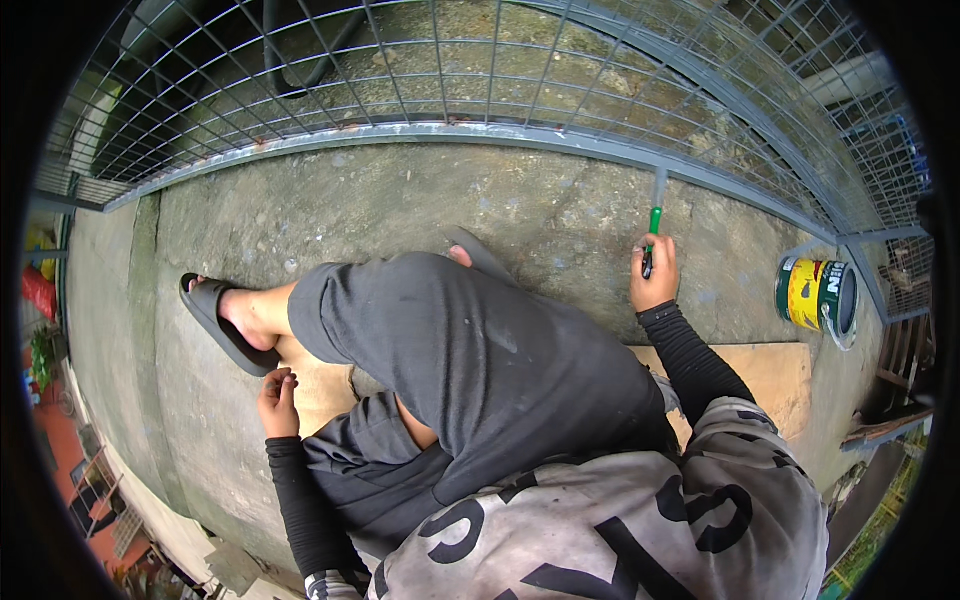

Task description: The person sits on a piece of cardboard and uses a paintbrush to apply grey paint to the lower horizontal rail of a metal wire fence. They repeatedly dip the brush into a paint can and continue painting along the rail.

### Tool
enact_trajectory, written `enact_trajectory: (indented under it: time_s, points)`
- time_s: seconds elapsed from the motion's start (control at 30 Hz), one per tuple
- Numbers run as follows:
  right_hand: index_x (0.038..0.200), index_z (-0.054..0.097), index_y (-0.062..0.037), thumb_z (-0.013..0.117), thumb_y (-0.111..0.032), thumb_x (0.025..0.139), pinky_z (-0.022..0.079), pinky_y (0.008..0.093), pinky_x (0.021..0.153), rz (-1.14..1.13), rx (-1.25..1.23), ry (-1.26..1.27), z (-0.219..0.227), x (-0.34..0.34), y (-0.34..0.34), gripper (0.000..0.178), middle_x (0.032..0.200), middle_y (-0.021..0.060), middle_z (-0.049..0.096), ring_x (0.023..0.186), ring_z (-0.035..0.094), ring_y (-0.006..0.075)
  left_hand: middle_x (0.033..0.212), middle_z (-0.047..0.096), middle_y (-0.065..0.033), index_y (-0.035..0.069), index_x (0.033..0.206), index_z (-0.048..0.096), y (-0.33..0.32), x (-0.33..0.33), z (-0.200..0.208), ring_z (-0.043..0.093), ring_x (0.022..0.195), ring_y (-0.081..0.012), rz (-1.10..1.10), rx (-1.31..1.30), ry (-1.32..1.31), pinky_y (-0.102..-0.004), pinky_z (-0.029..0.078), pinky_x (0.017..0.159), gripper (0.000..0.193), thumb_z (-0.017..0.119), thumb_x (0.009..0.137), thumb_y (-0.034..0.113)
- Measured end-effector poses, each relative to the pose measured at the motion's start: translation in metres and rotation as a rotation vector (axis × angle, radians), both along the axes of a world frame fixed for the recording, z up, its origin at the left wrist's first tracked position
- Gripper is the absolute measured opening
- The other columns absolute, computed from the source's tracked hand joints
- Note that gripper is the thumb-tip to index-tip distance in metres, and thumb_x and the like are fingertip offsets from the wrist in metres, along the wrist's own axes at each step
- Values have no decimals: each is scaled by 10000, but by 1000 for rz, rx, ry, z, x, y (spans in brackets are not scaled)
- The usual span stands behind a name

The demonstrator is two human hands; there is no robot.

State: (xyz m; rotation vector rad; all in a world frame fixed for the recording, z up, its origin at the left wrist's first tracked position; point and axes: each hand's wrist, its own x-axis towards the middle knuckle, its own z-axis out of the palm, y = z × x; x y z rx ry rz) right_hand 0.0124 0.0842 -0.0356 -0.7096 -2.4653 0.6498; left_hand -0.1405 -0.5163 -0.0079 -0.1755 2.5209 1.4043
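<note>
The right hand [655, 277] was closed around a green-handled paintbrush [654, 222], gripping it low on the handle. The brush stood nearly upright in the view, long axis running away from the person, bristle end touching the lower rail of the grey wire-mesh fence [480, 133]. The left hand [279, 402] rested loosely curled on a plywood board [775, 375] beside the knee, holding nothing. A paint can [815, 296] stood open on the concrete to the right, near the brush hand; its contents could not be made out.
</note>
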Motion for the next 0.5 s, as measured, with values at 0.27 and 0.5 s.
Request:
enact_trajectory:
  time_s: [0.27,0.5]
  points:
    - [1024,533,-45,604,-102,850,472,421,692,60,-73,48,-11,-75,-39,197,943,134,534,838,576,303,923,634,-69,-43,1050,598,-5,2,0,607,835,-137,-8,15,25,-278,504,784,154,547,957,69]
    - [1021,533,-14,621,-76,843,466,414,725,310,-144,136,-6,-131,-82,208,930,145,523,846,571,338,921,638,-71,-40,1048,602,-9,2,0,608,821,-139,11,44,36,-283,511,771,154,558,953,73]
